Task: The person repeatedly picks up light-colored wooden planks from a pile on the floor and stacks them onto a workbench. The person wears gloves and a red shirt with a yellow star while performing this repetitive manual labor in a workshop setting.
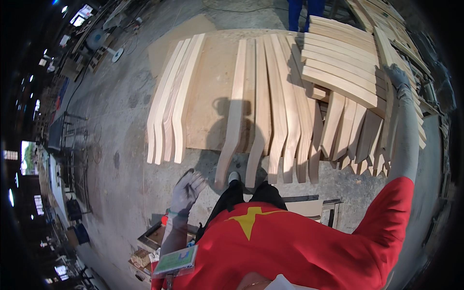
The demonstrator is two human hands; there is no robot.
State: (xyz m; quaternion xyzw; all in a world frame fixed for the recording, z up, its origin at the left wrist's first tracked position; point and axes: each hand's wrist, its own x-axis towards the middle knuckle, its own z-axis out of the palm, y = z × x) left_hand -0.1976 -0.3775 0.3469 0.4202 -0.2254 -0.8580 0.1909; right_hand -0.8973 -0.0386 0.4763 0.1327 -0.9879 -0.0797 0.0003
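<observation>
Out to the far right, my right hand (398, 77), in a pale glove, closes on a long curved wooden piece (383, 46) at the side of a stack. Beside it lies a layer of pale wooden slats (338, 60), set crosswise over more bent pieces (355, 121). My left hand (187, 189) hangs in front of the table's near edge, its fingers loosely bent with nothing visible in them. Several bent wooden legs (275, 106) lie lengthwise on the table (212, 82), their near ends jutting over the edge. A tight group of similar pieces (174, 99) rests at the left.
Another person's blue-clad legs (304, 13) stand behind the table. A pedestal fan (99, 41) is on the floor at the far left. Low boxes with wood scraps (141, 258) sit near my left arm. More timber (382, 9) is piled at the back right.
</observation>
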